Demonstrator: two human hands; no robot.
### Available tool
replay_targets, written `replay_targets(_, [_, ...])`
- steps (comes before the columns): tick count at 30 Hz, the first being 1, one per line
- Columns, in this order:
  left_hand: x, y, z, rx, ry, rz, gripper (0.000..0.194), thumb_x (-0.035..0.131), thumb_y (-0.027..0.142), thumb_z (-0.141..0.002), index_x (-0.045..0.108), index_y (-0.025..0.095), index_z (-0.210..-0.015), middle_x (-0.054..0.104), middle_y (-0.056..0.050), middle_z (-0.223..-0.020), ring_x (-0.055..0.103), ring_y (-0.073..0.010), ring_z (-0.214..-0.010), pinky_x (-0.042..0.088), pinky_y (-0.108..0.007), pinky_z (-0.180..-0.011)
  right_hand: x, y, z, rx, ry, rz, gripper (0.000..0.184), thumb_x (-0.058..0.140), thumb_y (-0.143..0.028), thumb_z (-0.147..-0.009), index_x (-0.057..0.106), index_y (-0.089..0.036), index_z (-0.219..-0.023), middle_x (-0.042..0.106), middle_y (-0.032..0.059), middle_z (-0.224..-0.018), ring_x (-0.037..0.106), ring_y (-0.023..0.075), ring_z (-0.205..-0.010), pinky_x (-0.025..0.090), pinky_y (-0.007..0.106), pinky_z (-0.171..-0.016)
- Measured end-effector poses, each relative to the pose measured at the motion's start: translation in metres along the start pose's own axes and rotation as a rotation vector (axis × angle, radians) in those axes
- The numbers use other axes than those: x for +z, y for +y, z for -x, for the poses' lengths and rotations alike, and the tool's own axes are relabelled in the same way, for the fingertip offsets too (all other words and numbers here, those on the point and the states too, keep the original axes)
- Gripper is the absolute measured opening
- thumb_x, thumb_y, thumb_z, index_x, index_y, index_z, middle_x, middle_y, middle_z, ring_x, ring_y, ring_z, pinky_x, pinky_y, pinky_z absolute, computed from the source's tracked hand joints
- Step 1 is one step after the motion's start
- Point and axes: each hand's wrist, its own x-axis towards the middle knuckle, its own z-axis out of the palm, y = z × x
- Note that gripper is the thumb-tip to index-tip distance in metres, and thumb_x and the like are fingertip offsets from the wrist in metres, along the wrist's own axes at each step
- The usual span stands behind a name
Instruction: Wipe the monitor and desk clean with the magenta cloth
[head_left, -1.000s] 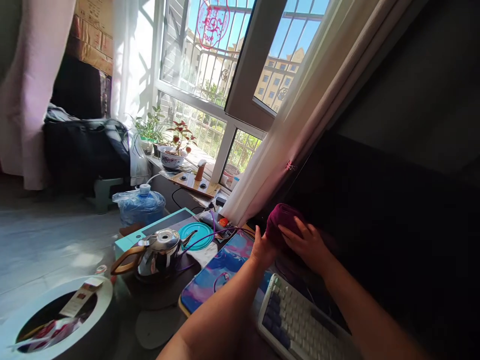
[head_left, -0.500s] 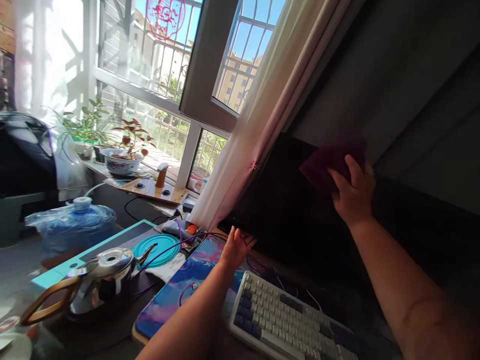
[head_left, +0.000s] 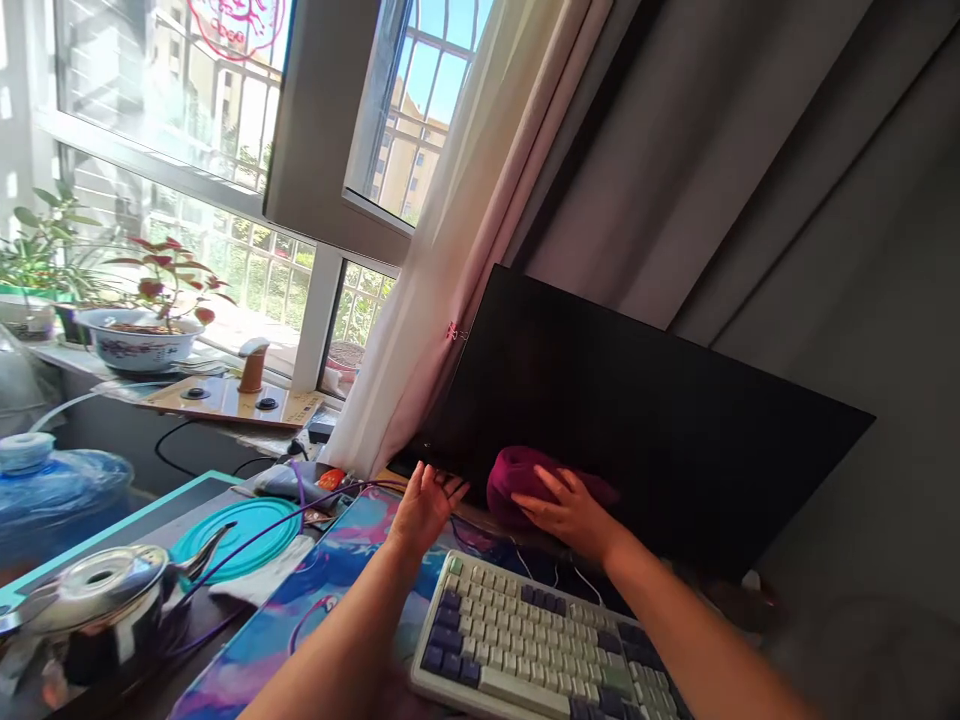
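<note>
A large black monitor (head_left: 645, 400) leans at a tilt across the view, its screen dark. At its lower left corner, my left hand (head_left: 424, 508) holds the bottom edge, palm turned up and fingertips at the frame. My right hand (head_left: 566, 510) has its fingers spread over a bunched magenta cloth (head_left: 514, 485), gripping it and pressing it against the lower part of the screen. Below both hands lies a white and dark purple keyboard (head_left: 532, 640), partly covered by my right forearm.
A colourful desk mat (head_left: 285, 610) lies under my left forearm. To the left are a metal kettle (head_left: 97, 600), a turquoise lid (head_left: 247, 535), a purple cable (head_left: 247, 548) and a water jug (head_left: 60, 500). Potted plants (head_left: 142, 340) stand on the sill; curtains (head_left: 697, 180) hang behind the monitor.
My right hand has moved down and left with the cloth, from the upper screen to its lower edge. My left hand stays at the monitor's corner. The view has swung right.
</note>
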Motion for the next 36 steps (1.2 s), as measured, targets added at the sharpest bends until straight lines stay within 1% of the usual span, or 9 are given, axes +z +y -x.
replay_targets(6, [0.007,0.002,0.000,-0.020,0.026,-0.025,0.047,0.033,0.034,-0.115,0.076,0.039,-0.097,0.072,0.006,-0.066,0.073,-0.0207,-0.081,0.057,-0.048,-0.110,-0.012,0.002,0.005,-0.020,0.094,-0.145,0.060,0.067,-0.001,-0.091,0.080,-0.053,-0.116,0.076,-0.0244,-0.141,0.070,0.0140,-0.140,0.067,0.031,-0.109])
replay_targets(9, [0.010,0.004,0.001,-0.031,0.037,-0.047,0.051,0.031,0.029,-0.114,0.078,0.041,-0.098,0.079,0.009,-0.072,0.075,-0.0187,-0.082,0.056,-0.047,-0.112,-0.023,0.022,0.010,-0.002,0.027,-0.164,0.060,0.061,-0.002,-0.096,0.079,-0.056,-0.115,0.076,-0.0270,-0.139,0.067,0.0119,-0.144,0.062,0.034,-0.119])
replay_targets(11, [0.011,0.005,0.001,-0.030,0.039,-0.057,0.052,0.031,0.028,-0.114,0.079,0.044,-0.105,0.084,0.011,-0.081,0.077,-0.0188,-0.087,0.056,-0.049,-0.112,-0.033,0.046,0.018,0.112,0.004,-0.103,0.060,0.056,-0.005,-0.100,0.078,-0.058,-0.118,0.077,-0.0264,-0.137,0.067,0.0141,-0.144,0.062,0.041,-0.120])
replay_targets(14, [0.011,0.004,0.000,-0.021,0.030,-0.067,0.052,0.031,0.027,-0.114,0.079,0.046,-0.108,0.086,0.012,-0.087,0.078,-0.0193,-0.092,0.056,-0.051,-0.112,-0.054,0.095,0.033,0.413,0.158,0.046,0.054,0.058,-0.012,-0.100,0.078,-0.056,-0.124,0.078,-0.0171,-0.140,0.063,0.0229,-0.149,0.063,0.050,-0.117])
replay_targets(18, [0.011,0.002,-0.002,-0.002,0.053,-0.091,0.052,0.033,0.023,-0.113,0.081,0.042,-0.102,0.084,0.010,-0.079,0.077,-0.0188,-0.092,0.054,-0.050,-0.116,-0.088,0.163,0.048,0.717,0.359,0.205,0.059,0.056,-0.010,-0.092,0.072,-0.036,-0.143,0.050,0.0007,-0.173,0.036,0.0380,-0.166,0.048,0.071,-0.126])
replay_targets(22, [0.010,-0.001,-0.007,0.003,0.116,-0.105,0.053,0.033,0.021,-0.113,0.078,0.038,-0.092,0.079,0.011,-0.069,0.077,-0.0184,-0.096,0.053,-0.048,-0.119,-0.106,0.193,0.054,0.853,0.479,0.267,0.060,0.057,-0.012,-0.091,0.068,-0.034,-0.145,0.033,0.0046,-0.182,0.035,0.0377,-0.162,0.046,0.074,-0.125])
replay_targets(25, [0.004,-0.003,-0.013,0.017,0.100,-0.104,0.049,0.036,0.019,-0.113,0.076,0.032,-0.087,0.081,0.007,-0.075,0.079,-0.0180,-0.099,0.056,-0.049,-0.120,-0.094,0.178,0.065,0.817,0.435,0.278,0.059,0.058,-0.010,-0.092,0.070,-0.033,-0.144,0.037,0.0052,-0.179,0.031,0.0380,-0.164,0.047,0.073,-0.125])
replay_targets(29, [-0.010,-0.004,-0.023,0.024,0.026,-0.085,0.022,0.061,0.017,-0.104,0.070,0.023,-0.085,0.077,0.001,-0.072,0.083,-0.0210,-0.092,0.058,-0.052,-0.121,-0.051,0.125,0.100,0.683,0.333,0.287,0.057,0.057,-0.008,-0.097,0.073,-0.034,-0.144,0.055,0.0078,-0.166,0.032,0.0390,-0.166,0.051,0.069,-0.125])
replay_targets(36, [-0.020,-0.006,-0.032,0.047,0.001,-0.099,0.021,0.068,0.016,-0.101,0.066,0.021,-0.080,0.074,0.001,-0.069,0.084,-0.0232,-0.091,0.062,-0.054,-0.116,0.014,0.015,0.170,0.471,0.156,0.161,0.045,0.058,-0.015,-0.105,0.081,-0.047,-0.127,0.084,-0.0028,-0.124,0.072,0.0330,-0.136,0.065,0.059,-0.113])
